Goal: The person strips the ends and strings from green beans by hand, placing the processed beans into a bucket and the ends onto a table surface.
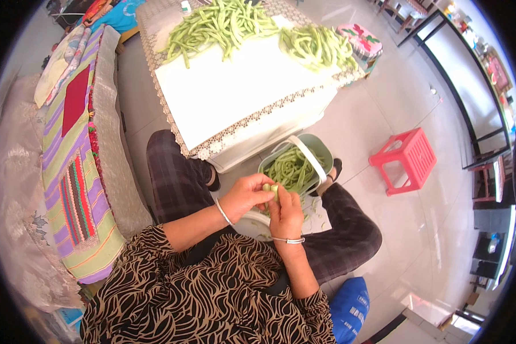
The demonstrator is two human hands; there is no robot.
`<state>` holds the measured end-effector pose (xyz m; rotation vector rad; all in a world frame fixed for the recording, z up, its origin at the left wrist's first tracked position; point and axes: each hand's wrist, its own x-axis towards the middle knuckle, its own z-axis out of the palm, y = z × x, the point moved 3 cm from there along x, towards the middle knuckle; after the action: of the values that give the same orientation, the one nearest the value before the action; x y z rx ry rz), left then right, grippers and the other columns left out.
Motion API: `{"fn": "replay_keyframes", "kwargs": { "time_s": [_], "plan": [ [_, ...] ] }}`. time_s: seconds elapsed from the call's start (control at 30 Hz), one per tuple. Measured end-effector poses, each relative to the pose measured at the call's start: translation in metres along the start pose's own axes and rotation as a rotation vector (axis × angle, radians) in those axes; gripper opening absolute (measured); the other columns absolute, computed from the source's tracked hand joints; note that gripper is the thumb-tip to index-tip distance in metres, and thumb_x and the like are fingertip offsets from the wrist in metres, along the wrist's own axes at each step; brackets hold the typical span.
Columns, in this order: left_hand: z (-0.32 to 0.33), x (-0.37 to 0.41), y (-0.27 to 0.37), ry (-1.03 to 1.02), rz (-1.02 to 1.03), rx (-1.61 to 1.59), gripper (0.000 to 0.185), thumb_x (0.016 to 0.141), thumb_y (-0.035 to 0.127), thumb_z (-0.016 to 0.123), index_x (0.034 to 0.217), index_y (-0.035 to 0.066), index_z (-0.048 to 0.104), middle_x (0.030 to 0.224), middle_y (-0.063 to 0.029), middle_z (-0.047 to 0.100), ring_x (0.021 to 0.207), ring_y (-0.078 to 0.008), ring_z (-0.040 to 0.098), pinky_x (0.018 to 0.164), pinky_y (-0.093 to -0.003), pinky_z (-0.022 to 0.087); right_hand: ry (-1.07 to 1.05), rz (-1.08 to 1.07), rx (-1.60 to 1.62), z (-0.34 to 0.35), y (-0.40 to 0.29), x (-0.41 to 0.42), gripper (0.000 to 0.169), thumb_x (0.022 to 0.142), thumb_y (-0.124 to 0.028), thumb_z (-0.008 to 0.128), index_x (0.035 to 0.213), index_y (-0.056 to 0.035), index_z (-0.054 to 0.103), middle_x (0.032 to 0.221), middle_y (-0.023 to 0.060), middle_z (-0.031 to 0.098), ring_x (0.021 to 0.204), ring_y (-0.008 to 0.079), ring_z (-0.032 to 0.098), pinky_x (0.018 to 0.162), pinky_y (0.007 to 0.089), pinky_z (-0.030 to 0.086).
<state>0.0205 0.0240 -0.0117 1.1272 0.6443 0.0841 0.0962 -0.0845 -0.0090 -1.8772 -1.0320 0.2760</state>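
Observation:
My left hand and my right hand meet in front of my body. Between the fingertips are short pale-green pieces of green bean, their cut or snapped ends facing up. One piece appears to be in each hand, though the fingers partly cover them. Just beyond my hands stands a green plastic basket with a white handle. Broken green beans lie inside it. Below my hands, a white basin-like rim and bean scraps show, partly hidden by my wrists.
A lace-covered table ahead bears a large pile of whole green beans and a smaller pile. To the right is a red plastic stool. A sofa runs along the left. A blue bag lies by my right side.

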Motion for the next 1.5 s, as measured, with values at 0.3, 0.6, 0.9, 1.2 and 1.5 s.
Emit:
{"fn": "replay_keyframes", "kwargs": {
  "time_s": [0.3,0.6,0.9,1.2,1.5],
  "plan": [
    [-0.018,0.006,0.007,0.088,0.081,-0.06,0.018,0.082,0.008,0.059,0.098,0.001,0.056,0.082,-0.0043,0.06,0.066,-0.0112,0.06,0.056,-0.0222,0.048,0.005,-0.061,0.091,-0.005,-0.005,0.004,0.042,0.081,-0.006,0.061,0.12,-0.0016,0.048,0.092,0.0165,0.054,0.075,0.0291,0.059,0.062,0.0351,0.049],
    [-0.049,0.044,0.088,0.145,0.249,-0.177,0.021,0.087,0.006,0.051,0.107,0.001,0.051,0.089,-0.0106,0.059,0.075,-0.0175,0.062,0.062,-0.0247,0.049,-0.009,0.235,0.174,-0.027,0.079,-0.01,0.019,0.084,-0.008,0.059,0.102,-0.0002,0.058,0.083,0.0144,0.059,0.069,0.0223,0.06,0.062,0.0306,0.047],
    [-0.077,0.128,0.167,0.25,0.453,-0.083,0.013,0.087,0.004,0.05,0.1,0.001,0.053,0.09,-0.0088,0.055,0.08,-0.0172,0.059,0.066,-0.0263,0.05,-0.002,0.216,-0.022,-0.011,0.173,-0.022,0.018,0.082,-0.008,0.059,0.097,0.0017,0.061,0.07,0.0073,0.062,0.053,0.011,0.058,0.051,0.0247,0.047],
    [-0.086,0.223,0.262,0.437,0.663,0.043,0.015,0.082,-0.003,0.051,0.096,0.002,0.055,0.087,-0.0057,0.049,0.078,-0.0139,0.053,0.074,-0.0306,0.056,-0.114,0.229,-0.09,-0.006,0.15,-0.004,0.02,0.079,-0.016,0.062,0.092,-0.0021,0.064,0.081,0.0163,0.064,0.075,0.0316,0.062,0.067,0.036,0.049],
    [-0.092,0.343,0.297,0.637,0.822,0.724,0.018,0.079,-0.004,0.051,0.093,0.005,0.059,0.093,-0.0078,0.056,0.081,-0.0155,0.055,0.071,-0.0304,0.05,-0.224,0.349,-0.015,-0.003,0.142,-0.003,0.019,0.08,-0.013,0.061,0.095,-0.0024,0.062,0.087,0.0165,0.063,0.079,0.0316,0.062,0.07,0.0362,0.049]
  ]
}}
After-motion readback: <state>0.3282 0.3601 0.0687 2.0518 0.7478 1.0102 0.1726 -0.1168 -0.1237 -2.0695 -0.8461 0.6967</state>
